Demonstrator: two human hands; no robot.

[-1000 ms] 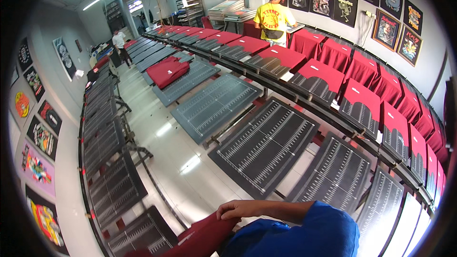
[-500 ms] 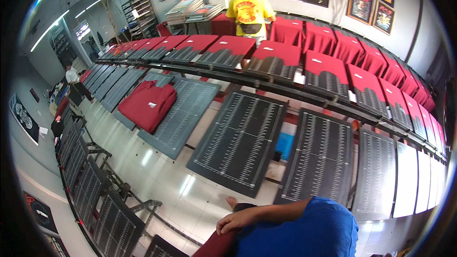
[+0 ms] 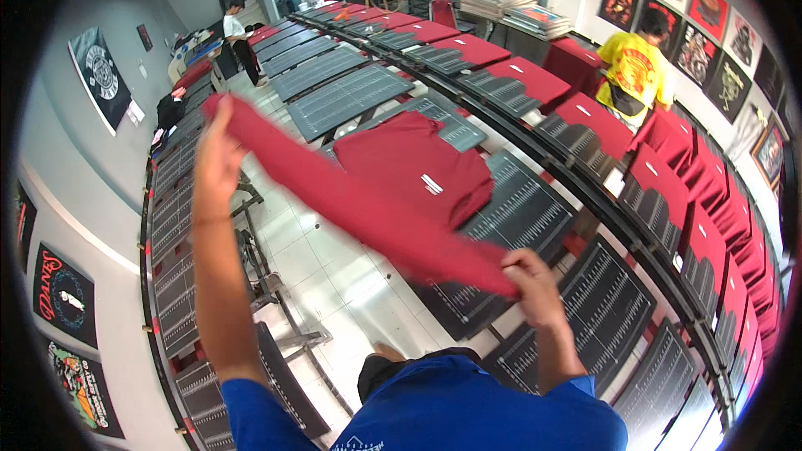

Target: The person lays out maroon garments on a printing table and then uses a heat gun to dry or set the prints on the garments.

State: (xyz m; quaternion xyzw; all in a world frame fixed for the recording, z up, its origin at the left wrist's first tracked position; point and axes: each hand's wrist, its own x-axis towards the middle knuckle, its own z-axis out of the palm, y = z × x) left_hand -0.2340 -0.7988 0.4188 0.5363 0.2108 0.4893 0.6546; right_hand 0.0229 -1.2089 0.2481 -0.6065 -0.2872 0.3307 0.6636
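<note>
your left hand [image 3: 219, 159] is gripping the upper-left end of the held red garment [image 3: 359, 200]; it's blurred, so exact finger placement isn't clear. your right hand [image 3: 536, 286] is pinching the other end, thumb on the cloth edge, above the near end of a dark board [image 3: 535, 205]. cloth runs slantwise between the two, off the boards, narrow and bunched.

to hold it well: level the hands, the left one looks higher. pull evenly, just enough to take out slack; a hard tug could stretch the edge. pinch near the corners, not a fistful, or you'll likely crease it. keep elbows wide so the middle doesn't sag.

just beyond, what looks like a second red garment [image 3: 418, 154] lies loosely spread, with a small white mark [image 3: 432, 184] on it. it overlaps the dark board's left edge and reaches a grey-blue board [image 3: 459, 127] past it. the held cloth crosses in front; can't tell if they touch. keep clear there, dragging could shift it.

further out: a long dark rail [image 3: 547, 153] past the boards' far edges, red-covered boards behind it. mind the board corners, cloth could snag. co-worker in yellow [image 3: 633, 75] is well apart, beyond the rail.
</note>
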